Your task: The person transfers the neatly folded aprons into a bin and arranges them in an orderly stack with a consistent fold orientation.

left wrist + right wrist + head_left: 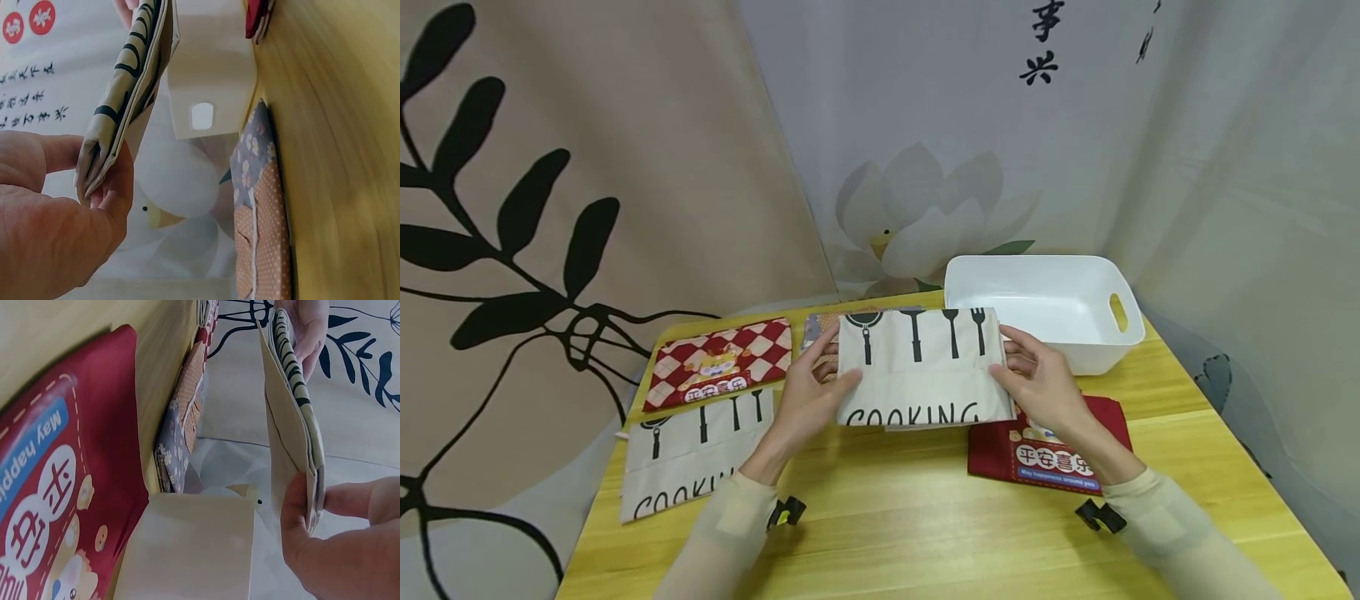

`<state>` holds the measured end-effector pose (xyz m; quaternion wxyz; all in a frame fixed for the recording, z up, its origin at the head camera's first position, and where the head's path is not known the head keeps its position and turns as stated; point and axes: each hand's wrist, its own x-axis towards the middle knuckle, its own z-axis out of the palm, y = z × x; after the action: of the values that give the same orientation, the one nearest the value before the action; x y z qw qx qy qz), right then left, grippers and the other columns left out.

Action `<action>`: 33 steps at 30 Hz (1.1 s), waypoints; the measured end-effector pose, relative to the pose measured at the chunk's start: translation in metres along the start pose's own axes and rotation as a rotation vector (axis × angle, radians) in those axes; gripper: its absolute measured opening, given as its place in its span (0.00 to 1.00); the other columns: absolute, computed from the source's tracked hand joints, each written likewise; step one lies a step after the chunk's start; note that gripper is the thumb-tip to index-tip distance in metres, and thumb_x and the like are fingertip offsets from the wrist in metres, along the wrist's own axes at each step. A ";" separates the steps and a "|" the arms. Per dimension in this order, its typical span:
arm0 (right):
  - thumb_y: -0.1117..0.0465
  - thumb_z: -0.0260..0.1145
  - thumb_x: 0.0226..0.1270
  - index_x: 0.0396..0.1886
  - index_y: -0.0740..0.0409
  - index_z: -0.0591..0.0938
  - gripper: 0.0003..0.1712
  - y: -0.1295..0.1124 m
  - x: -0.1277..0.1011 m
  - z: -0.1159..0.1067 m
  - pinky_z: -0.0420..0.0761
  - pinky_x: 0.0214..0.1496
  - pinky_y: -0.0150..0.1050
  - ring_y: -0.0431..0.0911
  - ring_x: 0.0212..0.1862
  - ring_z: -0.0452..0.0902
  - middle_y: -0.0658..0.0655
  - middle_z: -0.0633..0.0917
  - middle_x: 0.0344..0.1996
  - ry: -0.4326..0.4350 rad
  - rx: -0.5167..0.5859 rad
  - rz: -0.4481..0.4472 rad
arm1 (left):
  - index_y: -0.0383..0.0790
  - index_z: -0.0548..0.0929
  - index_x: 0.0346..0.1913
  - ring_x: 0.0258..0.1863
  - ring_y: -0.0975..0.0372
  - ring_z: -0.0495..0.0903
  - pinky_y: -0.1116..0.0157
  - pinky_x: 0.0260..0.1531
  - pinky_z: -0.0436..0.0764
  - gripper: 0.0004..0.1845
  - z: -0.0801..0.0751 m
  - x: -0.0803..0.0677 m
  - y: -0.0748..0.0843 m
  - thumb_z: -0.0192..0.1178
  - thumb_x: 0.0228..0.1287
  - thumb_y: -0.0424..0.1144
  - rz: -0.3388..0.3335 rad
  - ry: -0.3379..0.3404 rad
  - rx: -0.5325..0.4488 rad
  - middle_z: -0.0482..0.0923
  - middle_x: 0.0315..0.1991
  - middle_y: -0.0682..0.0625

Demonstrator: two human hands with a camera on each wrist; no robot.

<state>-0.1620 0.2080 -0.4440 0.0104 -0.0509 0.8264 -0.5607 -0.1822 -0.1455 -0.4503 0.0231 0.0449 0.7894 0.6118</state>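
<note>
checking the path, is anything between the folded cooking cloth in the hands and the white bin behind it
Nothing visible. The folded COOKING cloth is held above the table, and the white bin sits just behind it, open and unblocked.

A folded cloth (921, 367) is held above the middle of the desk (925, 525), gripped at its left edge by the left hand (808, 396) and at its right edge by the right hand (1045, 387). Behind and to its right a bin (1045, 308) stands on the desk. Two folded cloths (700, 417) lie to the left, one behind the other; another cloth (1052, 454) lies under the right hand, and one more (259, 212) lies behind the held cloth
</note>
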 end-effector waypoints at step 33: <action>0.62 0.67 0.86 0.91 0.55 0.65 0.40 0.006 0.003 -0.030 0.95 0.53 0.35 0.65 0.70 0.86 0.69 0.80 0.77 0.043 0.048 0.048 | 0.53 0.69 0.88 0.60 0.50 0.89 0.73 0.47 0.92 0.43 0.031 0.031 0.012 0.72 0.76 0.30 0.097 -0.026 -0.014 0.76 0.78 0.46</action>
<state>-0.1677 0.2376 -0.4386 0.0075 -0.0188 0.8137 -0.5809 -0.2096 -0.1096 -0.4457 0.0041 0.0909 0.7816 0.6171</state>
